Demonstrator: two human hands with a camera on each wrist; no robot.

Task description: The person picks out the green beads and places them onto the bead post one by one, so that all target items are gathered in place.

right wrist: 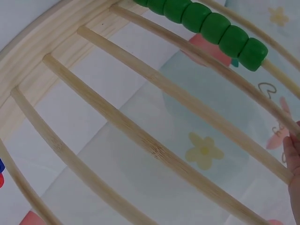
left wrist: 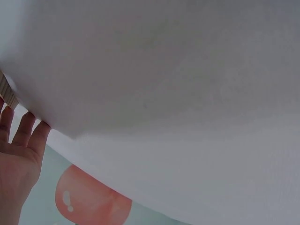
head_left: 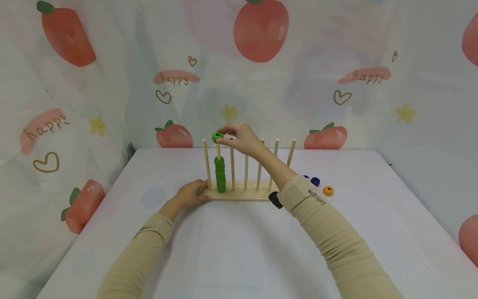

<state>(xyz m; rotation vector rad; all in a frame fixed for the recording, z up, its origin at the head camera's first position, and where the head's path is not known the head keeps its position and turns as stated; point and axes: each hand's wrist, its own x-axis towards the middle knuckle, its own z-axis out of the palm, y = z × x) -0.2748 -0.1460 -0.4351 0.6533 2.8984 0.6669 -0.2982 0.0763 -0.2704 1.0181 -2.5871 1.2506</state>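
Observation:
A wooden peg rack (head_left: 239, 195) with several upright pegs stands on the table. On its second peg from the left sits a stack of green beads (head_left: 220, 174), also seen in the right wrist view. My right hand (head_left: 244, 139) pinches another green bead (head_left: 218, 137) between thumb and fingers at that peg's top; whether the tip is inside the hole I cannot tell. At the rack's left end, my left hand (head_left: 190, 194) holds the base, thumb in front and fingers behind. The left wrist view shows its fingers (left wrist: 37, 138) against the base's edge.
Right of the rack lie a dark blue bead (head_left: 315, 181), a second one partly behind the sleeve, and an orange bead (head_left: 328, 190). A red bead (right wrist: 1, 180) peeks in at the right wrist view's edge. A dark object (head_left: 275, 199) hangs by the right cuff.

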